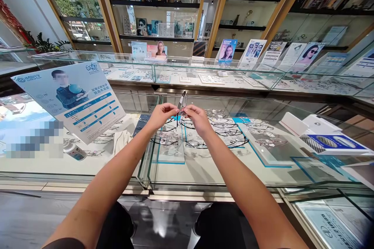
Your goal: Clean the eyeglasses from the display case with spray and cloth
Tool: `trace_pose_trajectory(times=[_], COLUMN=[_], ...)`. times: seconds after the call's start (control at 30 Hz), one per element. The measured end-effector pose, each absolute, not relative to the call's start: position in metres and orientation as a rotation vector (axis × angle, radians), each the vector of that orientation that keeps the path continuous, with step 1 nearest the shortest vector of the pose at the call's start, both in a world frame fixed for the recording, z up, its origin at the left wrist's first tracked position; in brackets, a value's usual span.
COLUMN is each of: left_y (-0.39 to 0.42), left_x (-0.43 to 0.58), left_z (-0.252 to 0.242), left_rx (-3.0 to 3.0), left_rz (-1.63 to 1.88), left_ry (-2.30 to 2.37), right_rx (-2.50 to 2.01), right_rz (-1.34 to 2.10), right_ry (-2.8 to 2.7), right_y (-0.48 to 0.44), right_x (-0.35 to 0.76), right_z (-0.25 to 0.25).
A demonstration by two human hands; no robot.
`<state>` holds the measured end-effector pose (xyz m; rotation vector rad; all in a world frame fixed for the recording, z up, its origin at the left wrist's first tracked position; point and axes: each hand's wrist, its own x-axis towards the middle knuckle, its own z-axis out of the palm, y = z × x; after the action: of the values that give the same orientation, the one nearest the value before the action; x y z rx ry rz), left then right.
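Both my arms reach out over a glass display counter [204,179]. My left hand [160,116] and my right hand [196,117] meet in the middle, each pinched on a thin dark-framed pair of glasses [181,104] held above the glass. One temple arm sticks up between my fingers. Under the glass below my hands lie several pairs of glasses [216,134] in rows on white and blue-edged trays.
A tilted blue-and-white poster [74,99] stands on the counter at left, with a small bottle [73,151] below it. White boxes and a blue leaflet [324,134] lie at right. A second glass counter [187,72] with brochures and wall shelves runs behind.
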<state>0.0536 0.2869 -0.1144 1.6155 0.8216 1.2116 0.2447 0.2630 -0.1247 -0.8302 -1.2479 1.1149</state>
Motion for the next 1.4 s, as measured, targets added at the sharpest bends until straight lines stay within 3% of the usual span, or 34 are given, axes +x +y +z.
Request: trace_pose_trajectory(times=[0.83,1.1,1.4], left_y=[0.314,0.317,0.31], left_x=[0.019,0.022,0.035], left_z=[-0.112,-0.111,-0.116], left_rx=[1.304,0.948,1.314], left_rz=[1.244,1.675,1.66], left_ry=[0.843,0.929,0.881], right_rx=[-0.665,-0.518,-0.516], right_rz=[1.366,1.471,1.393], right_ry=[-1.135,-0.945,-0.983], right_y=[0.276,0.272,0.269], right_x=[0.269,0.274,0.273], right_z=[-0.122,-0.113,-0.112])
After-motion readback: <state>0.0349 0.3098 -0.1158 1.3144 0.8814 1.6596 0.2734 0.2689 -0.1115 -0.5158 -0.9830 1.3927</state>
